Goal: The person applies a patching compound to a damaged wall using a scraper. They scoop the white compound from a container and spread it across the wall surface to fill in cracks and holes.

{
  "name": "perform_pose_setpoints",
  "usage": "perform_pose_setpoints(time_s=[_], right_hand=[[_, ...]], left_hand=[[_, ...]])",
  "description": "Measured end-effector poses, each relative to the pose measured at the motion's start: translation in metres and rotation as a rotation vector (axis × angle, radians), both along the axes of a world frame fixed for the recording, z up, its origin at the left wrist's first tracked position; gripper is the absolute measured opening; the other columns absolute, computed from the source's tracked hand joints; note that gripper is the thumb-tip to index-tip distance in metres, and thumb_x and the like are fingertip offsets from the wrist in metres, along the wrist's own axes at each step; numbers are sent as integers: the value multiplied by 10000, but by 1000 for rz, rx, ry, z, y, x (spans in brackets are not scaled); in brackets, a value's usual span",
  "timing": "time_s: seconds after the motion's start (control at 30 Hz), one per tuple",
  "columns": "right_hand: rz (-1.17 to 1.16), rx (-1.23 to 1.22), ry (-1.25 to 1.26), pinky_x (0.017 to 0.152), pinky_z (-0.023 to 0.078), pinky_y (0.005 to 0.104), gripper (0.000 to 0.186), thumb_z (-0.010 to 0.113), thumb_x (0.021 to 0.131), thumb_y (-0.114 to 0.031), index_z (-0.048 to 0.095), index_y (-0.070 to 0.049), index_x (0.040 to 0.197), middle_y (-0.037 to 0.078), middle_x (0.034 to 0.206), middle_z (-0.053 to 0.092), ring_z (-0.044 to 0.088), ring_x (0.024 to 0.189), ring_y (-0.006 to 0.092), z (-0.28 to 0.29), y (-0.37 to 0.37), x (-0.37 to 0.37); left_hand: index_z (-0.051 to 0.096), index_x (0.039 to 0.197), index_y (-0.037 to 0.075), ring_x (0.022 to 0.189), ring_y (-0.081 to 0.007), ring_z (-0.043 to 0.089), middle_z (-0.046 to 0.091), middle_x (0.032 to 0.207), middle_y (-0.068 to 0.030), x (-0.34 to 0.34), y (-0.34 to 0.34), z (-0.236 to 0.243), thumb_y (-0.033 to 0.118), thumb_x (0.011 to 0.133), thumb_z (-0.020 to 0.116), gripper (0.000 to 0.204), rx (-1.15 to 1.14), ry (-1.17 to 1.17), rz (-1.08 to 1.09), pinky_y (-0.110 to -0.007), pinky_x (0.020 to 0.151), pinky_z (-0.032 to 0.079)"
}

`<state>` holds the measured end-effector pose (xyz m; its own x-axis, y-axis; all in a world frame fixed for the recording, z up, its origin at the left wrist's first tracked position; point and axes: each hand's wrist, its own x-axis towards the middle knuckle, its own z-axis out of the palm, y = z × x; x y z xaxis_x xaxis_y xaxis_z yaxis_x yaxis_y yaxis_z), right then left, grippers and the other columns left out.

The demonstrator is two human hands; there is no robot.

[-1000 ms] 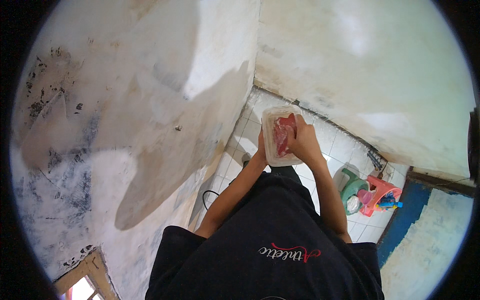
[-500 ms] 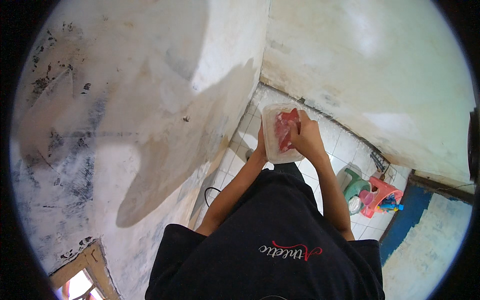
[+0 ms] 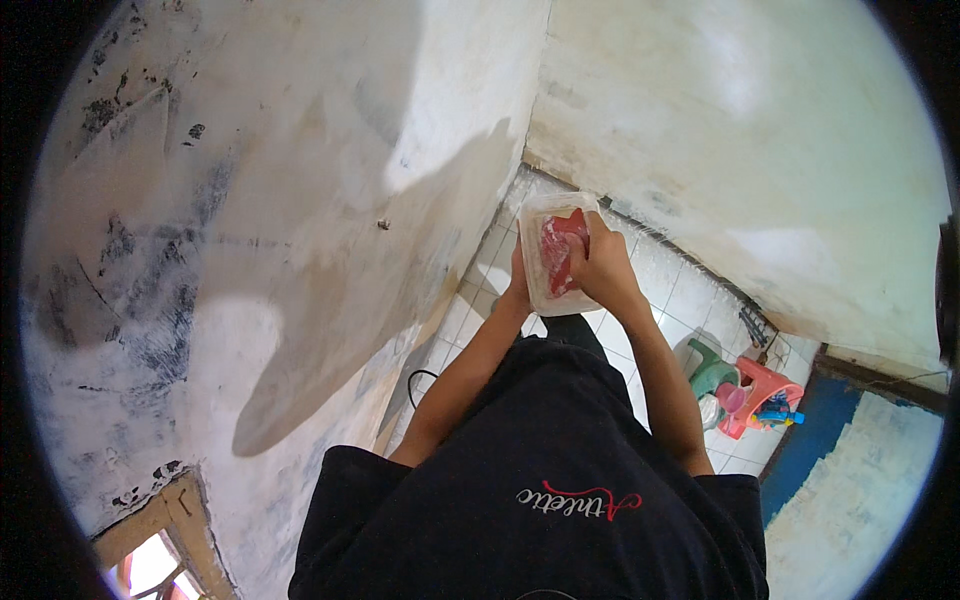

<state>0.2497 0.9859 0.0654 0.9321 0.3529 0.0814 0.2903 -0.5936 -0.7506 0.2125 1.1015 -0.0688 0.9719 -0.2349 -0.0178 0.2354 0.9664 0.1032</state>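
Observation:
My left hand [image 3: 518,276] grips a clear, rectangular plastic tub [image 3: 533,228] from its left side, its fingers mostly hidden behind the wall. The tub is smeared with a whitish paste. From the right, my right hand [image 3: 604,266] reaches over the rim, its fingers closed round a flat red scraper [image 3: 562,240]. White residue coats the scraper, which is inside the tub. Both forearms stretch forward past a dark shirt, and the tub is held out above the tiled floor.
A patchy, stained wall [image 3: 300,180] rises close on my left and meets a pale wall [image 3: 720,150] in the corner ahead. White floor tiles [image 3: 680,285] lie below. A pink plastic stool [image 3: 770,385] and a green item [image 3: 710,370] stand at right, near a blue-and-white panel [image 3: 830,450].
The tub has shifted slightly away from me and to the left, with both hands. The red scraper has moved a little left and away from me inside it.

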Motion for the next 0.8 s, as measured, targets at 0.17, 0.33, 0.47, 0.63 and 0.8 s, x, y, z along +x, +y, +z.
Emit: perform_pose_setpoints(time_s=[0.17, 0.33, 0.47, 0.63, 0.8], right_hand=[[-51, 71, 206, 521, 483, 371, 167, 619, 906, -64, 552, 55, 1002, 208, 700, 646, 654, 585, 243, 7, -12, 7], [-45, 193, 429, 635, 547, 344, 229, 630, 900, -75, 570, 69, 1067, 201, 893, 684, 709, 762, 244, 27, -23, 9], [0, 329, 609, 645, 547, 305, 236, 613, 933, -84, 564, 51, 1120, 134, 896, 682, 689, 778, 180, 36, -29, 8], [-4, 620, 853, 649, 552, 310, 331, 619, 956, -137, 526, 44, 1216, 109, 966, 671, 674, 833, 162, 36, -27, 7], [-14, 883, 961, 613, 538, 288, 236, 627, 953, -158, 576, 46, 1059, 54, 809, 622, 542, 629, 101, 63, 6, 10]], left_hand=[[423, 1429, 66, 1212, -340, 546, 529, 1366, -170, -9, 11, 21, 562, 969, 367, 678, -64, 56, 24, -501, 1047, 445], [427, 1428, 70, 1194, -345, 558, 536, 1356, -176, -6, 24, 23, 612, 967, 369, 714, 12, 153, 73, -506, 1053, 444], [394, 1451, 75, 1213, -331, 558, 526, 1371, -171, 0, 37, 42, 706, 954, 265, 814, 150, 218, 78, -480, 1032, 477], [391, 1455, 73, 1214, -326, 558, 528, 1368, -170, -6, 55, 39, 696, 960, 273, 804, -50, -24, 114, -472, 1024, 481], [399, 1448, 71, 1192, -318, 576, 534, 1363, -160, -8, 55, 48, 668, 959, 332, 774, 158, 32, 188, -464, 998, 497]])
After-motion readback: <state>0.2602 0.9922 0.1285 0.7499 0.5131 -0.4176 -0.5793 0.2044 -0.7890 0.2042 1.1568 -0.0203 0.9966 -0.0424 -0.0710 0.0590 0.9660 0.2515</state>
